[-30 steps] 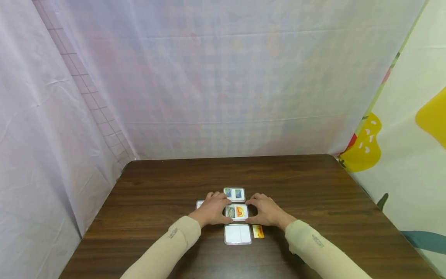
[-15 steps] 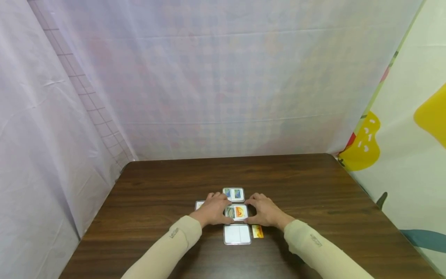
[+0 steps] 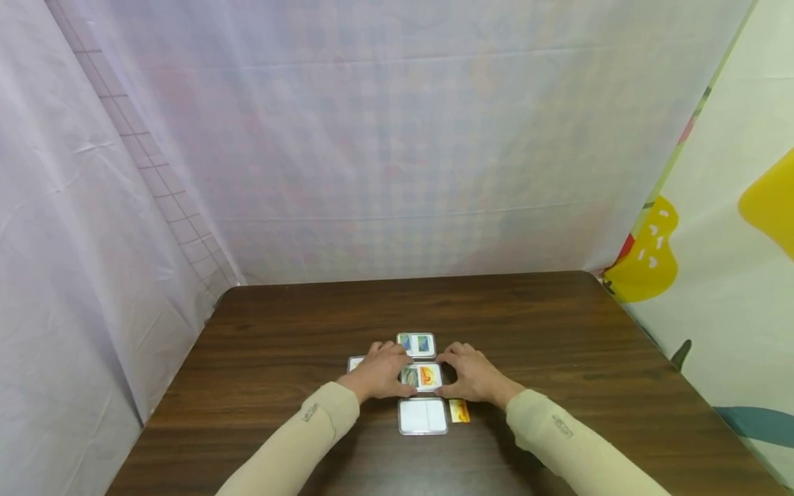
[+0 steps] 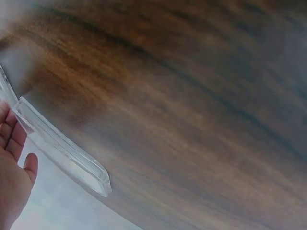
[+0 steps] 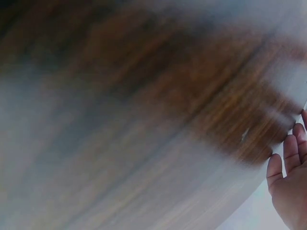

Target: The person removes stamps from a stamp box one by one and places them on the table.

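Both hands frame a flat clear case (image 3: 420,377) that shows a greyish-green picture and an orange one. My left hand (image 3: 377,374) pinches its left side, thumb at the near edge and fingers at the far edge. On the opposite side, my right hand (image 3: 473,375) pinches it the same way. Just beyond lies another clear case (image 3: 424,344) with two blue-green pictures. A case with a blank white inside (image 3: 422,417) lies nearer, beside a small orange-yellow card (image 3: 460,410). In the left wrist view, a clear case (image 4: 67,151) is beside the fingers.
Mostly hidden behind the left hand, one more case (image 3: 355,362) pokes out at its left. Everything lies on a dark brown wood-grain table (image 3: 298,317). White curtains (image 3: 384,138) hang at the back and left, a patterned cloth (image 3: 732,241) at the right.
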A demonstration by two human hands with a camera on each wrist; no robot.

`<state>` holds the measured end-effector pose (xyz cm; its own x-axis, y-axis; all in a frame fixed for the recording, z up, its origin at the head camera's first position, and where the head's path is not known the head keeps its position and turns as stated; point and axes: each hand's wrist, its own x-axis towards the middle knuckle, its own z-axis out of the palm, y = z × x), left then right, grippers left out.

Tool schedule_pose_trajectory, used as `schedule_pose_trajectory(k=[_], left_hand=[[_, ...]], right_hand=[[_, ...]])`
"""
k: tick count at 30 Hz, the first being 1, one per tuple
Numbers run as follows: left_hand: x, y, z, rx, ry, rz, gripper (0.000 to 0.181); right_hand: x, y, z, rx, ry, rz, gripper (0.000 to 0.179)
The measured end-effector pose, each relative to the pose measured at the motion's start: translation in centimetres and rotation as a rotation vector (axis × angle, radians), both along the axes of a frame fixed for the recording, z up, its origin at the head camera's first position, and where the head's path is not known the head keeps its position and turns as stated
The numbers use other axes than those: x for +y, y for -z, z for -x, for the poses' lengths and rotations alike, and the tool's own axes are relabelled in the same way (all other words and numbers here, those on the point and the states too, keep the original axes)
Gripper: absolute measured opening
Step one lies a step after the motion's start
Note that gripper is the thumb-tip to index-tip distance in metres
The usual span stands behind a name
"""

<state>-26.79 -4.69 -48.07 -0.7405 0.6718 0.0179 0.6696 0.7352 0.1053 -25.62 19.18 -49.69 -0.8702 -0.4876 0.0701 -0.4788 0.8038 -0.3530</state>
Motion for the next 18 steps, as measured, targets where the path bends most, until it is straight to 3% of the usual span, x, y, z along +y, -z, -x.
schedule_pose_trajectory(k=[8, 18], left_hand=[[0.13, 0.33, 0.08, 0.0, -0.018, -0.002, 0.062], [0.14, 0.1, 0.11, 0.006, 0.009, 0.022, 0.061]], right_hand=[[-0.07, 0.0, 0.03, 0.012, -0.008, 0.004, 0.061], [-0.08, -0.06, 0.02, 0.015, -0.006, 0.001, 0.062]])
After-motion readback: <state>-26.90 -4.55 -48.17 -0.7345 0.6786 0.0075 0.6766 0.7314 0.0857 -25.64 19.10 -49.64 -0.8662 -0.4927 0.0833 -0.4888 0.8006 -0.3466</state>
